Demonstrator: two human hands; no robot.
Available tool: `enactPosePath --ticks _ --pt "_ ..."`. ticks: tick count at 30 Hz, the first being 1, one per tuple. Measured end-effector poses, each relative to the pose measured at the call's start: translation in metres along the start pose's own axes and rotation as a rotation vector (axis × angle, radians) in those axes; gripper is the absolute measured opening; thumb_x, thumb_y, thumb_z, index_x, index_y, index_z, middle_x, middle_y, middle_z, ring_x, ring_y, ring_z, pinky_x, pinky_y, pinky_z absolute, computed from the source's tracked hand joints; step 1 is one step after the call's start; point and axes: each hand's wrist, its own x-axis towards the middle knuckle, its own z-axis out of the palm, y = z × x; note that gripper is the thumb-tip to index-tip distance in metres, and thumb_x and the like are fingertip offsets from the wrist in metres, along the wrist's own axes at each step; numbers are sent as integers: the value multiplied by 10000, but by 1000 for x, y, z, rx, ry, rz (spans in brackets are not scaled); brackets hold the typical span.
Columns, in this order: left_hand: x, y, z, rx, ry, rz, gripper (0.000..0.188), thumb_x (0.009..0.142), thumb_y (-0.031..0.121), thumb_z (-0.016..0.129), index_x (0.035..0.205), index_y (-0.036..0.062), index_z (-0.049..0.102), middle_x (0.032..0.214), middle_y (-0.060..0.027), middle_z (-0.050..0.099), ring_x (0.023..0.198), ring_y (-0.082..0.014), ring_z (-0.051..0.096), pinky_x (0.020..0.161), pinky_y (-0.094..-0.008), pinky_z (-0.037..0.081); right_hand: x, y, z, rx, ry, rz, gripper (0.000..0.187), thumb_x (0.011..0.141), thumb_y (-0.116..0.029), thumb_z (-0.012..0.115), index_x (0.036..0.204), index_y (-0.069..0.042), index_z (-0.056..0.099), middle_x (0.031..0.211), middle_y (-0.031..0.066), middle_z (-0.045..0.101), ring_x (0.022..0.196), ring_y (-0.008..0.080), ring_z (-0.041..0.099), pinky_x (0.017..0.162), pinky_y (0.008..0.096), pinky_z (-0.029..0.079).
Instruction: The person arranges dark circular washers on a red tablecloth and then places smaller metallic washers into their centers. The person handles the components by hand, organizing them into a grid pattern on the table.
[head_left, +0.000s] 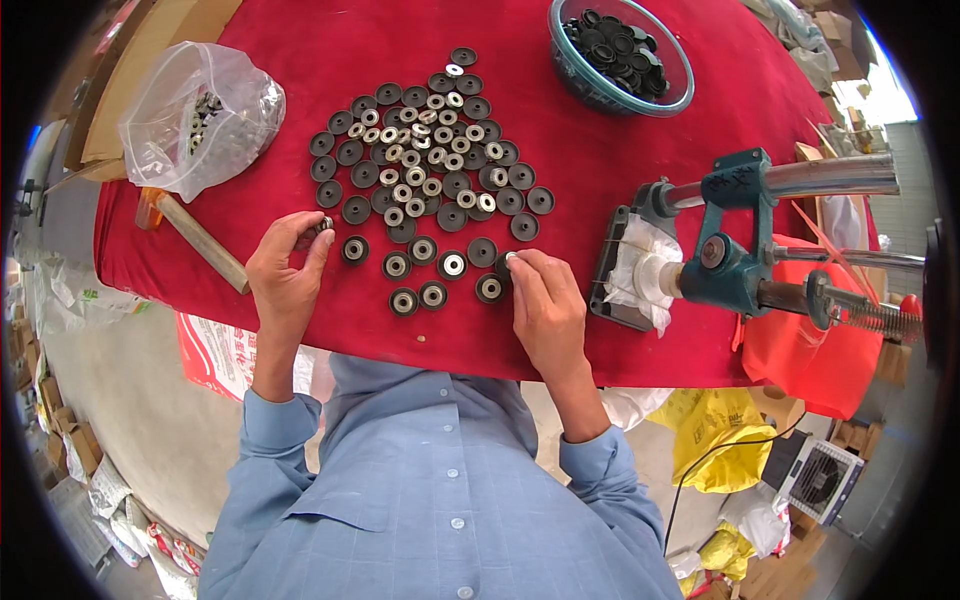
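Note:
My left hand [283,265] pinches a small metal bearing [322,225] between thumb and fingers, just above the red cloth. My right hand [548,305] has its fingertips closed on a small silver bearing [510,256] at a black round cap [502,268], which the fingers partly cover. Between the hands lie several black caps with bearings seated in their middles, such as one cap [397,265] and another [489,288]. One cap [482,251] there shows no bearing. Beyond them spreads a cluster of black caps [356,209] with loose bearings [415,176] heaped on top.
A clear plastic bag [205,120] of metal parts stands at the far left, near a hammer [200,240]. A bowl [690,85] of black caps is at the far right. A green hand press [735,235] occupies the right side. Red cloth [330,325] covers the table.

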Motion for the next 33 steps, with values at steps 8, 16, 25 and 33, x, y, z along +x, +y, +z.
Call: enactPosePath --ticks 8,16,25,33 --pt "4 3 9 63 -2 100 255 928 -14 817 1176 13 768 1135 -137 784 989 -235 777 834 -334 635 -9 -10 -1 -85 -29 -94 302 853 44 741 1153 25 768 1239 131 745 1109 321 726 926 418 626" --pt "16 -2 22 132 -28 206 246 905 -19 824 1145 19 788 1149 -144 785 1001 -285 769 827 -373 632 -19 -19 4 -163 -1 -39 315 917 -16 717 1224 37 767 1287 132 740 1165 303 716 957 432 589" --pt "13 -16 26 168 -59 295 270 887 3 832 1156 26 807 1156 -119 789 1035 -307 751 875 -401 621 -18 -34 -4 -200 -54 55 342 906 -10 703 1243 11 760 1308 138 732 1158 306 717 965 439 567" --pt "8 -13 18 175 -176 300 343 943 31 783 1286 28 777 1339 -115 735 1176 -319 695 980 -431 587 36 -23 -3 -5 54 101 379 888 4 750 1262 -57 730 1134 99 702 1012 290 709 842 425 553"
